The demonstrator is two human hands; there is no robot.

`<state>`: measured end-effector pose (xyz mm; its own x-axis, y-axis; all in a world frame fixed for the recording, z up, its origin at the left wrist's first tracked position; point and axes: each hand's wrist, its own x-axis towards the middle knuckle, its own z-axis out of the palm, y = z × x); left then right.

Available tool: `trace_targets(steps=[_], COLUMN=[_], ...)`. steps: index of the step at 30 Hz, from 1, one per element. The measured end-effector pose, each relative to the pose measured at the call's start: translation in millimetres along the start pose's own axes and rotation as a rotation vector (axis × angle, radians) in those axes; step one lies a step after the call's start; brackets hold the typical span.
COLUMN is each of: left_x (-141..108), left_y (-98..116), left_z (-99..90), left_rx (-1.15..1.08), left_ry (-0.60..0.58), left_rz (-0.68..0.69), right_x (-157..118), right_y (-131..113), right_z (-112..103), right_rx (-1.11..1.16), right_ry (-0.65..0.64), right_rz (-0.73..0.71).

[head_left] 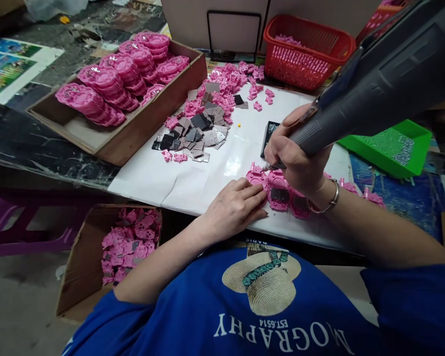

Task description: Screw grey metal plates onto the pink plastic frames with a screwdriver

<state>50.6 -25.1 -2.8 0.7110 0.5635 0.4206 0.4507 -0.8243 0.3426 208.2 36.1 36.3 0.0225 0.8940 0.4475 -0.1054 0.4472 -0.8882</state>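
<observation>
My right hand point(296, 153) is wrapped round a dark grey electric screwdriver point(348, 94), which slants down from the upper right. Its bit tip meets the upper end of a pink plastic part point(256, 174) at the left end of a row. My left hand point(237, 205) holds that part against the white tabletop, fingers over its lower half and thumb by the near edge. Beside it lie pink parts with dark square plates point(280, 194) on them. The row continues to the right, partly hidden behind my right hand and wrist. A small black tray of screws point(270, 129) sits just beyond my right hand.
A loose heap of grey plates point(203, 131) and small pink pieces point(226, 81) covers the board's far left. Stacked pink parts fill a wooden tray point(163, 109). Behind stand a red basket point(300, 54) and, to the right, a green tray point(415, 163). A cardboard box point(77, 282) holds more parts below.
</observation>
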Motion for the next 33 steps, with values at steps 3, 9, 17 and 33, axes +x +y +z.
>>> trace_targets(steps=[3,9,17,33], left_x=[-0.1,-1.2,-4.3,16.4], left_y=[-0.5,-3.8,-7.0,-6.3], left_z=[0.6,3.1,2.9,-10.7], left_rx=[0.012,-0.005,-0.035,0.005], left_ry=[0.008,0.022,0.099,-0.025], left_rz=[0.009,0.019,-0.024,-0.61], right_x=[0.2,11.8,27.1,-137.2], right_y=[2.8,-4.4,-53.9,-60.6], right_z=[2.1,-3.3,-60.8,-159.0], right_rx=[0.009,0.025,-0.106,-1.17], right_ry=[-0.01,0.005,0.243,0.322], right_rz=[-0.072,-0.132,-0.325,-0.305])
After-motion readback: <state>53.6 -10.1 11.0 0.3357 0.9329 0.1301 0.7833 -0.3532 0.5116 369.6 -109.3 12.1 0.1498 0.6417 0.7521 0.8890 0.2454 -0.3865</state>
